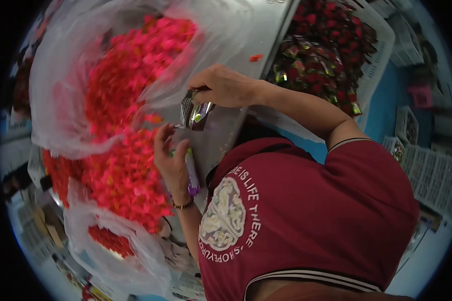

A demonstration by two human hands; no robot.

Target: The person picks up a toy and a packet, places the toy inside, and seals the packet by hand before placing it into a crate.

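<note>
My right hand pinches a shiny dark foil packet with purple and green print, over the metal tabletop. Just below it, my left hand curls around a purple and green wrapper, which shows past the thumb and beside the wrist. The left fingertips are close to the lower end of the foil packet. Beside my left hand spreads a big heap of small red and pink wrapped pieces. It continues into a large clear plastic bag lying open on the table.
A white crate full of dark and red packets stands beyond the table edge at the right. One red piece lies alone on the metal. Another clear bag holds red pieces at lower left. White baskets stand at far right.
</note>
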